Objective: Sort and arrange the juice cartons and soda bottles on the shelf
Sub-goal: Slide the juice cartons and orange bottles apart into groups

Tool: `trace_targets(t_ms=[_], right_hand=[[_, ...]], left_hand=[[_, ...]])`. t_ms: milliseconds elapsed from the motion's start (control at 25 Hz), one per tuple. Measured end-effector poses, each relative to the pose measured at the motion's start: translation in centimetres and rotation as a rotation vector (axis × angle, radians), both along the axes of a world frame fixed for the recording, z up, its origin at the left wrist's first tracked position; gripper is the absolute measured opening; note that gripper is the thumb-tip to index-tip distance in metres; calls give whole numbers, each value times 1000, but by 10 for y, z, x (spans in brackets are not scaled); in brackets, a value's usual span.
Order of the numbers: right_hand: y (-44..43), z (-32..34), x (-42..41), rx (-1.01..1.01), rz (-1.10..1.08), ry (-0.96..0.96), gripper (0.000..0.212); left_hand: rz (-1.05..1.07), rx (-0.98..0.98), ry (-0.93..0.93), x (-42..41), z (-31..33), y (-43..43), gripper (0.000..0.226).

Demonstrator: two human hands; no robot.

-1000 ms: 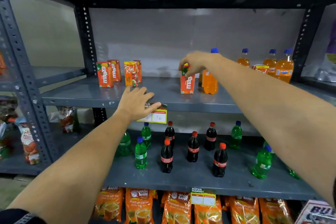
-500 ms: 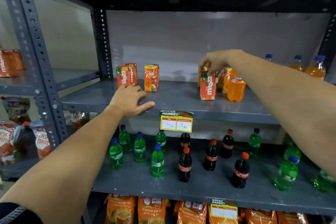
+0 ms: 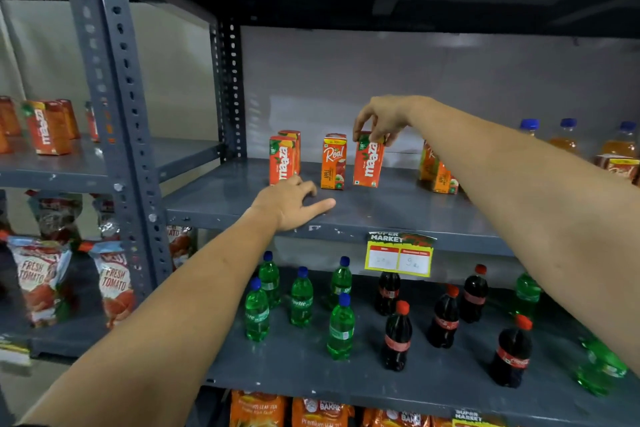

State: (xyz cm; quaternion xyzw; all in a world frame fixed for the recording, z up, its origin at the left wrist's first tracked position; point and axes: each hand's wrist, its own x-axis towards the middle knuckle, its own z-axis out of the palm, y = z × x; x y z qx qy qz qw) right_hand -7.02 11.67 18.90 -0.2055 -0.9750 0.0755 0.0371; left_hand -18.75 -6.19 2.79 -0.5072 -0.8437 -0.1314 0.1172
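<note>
My right hand pinches the top of an orange Maaza carton, which stands on the grey middle shelf just right of a Real apple carton. Two more Maaza cartons stand further left, one behind the other. My left hand rests flat on the shelf's front edge, fingers spread, holding nothing. More Real cartons show behind my right forearm. Orange soda bottles with blue caps stand at the far right.
On the lower shelf stand several green Sprite bottles and several dark cola bottles, mixed at the right. A yellow price tag hangs from the middle shelf edge. Tomato pouches and more Maaza cartons fill the left rack. Tea packets sit below.
My right hand has carried the Maaza carton leftwards, from beside the orange soda bottle to just right of the Real carton. My view has shifted left. My left hand stays on the shelf edge.
</note>
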Motion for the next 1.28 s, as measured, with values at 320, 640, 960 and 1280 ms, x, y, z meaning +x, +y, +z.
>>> trace_targets(t_ms=[320, 640, 960, 1280], right_hand=[[-6, -9, -24, -5, -115, -132, 30], [-29, -3, -48, 169, -31, -55, 41], [-34, -23, -70, 337, 29, -88, 38], [-45, -10, -50, 324, 148, -23, 33]], left_hand=[[-6, -24, 46, -5, -2, 1, 72], [2, 0, 56, -7, -4, 4, 71], [10, -3, 67, -8, -3, 6, 70], [26, 132, 148, 8, -6, -3, 69]])
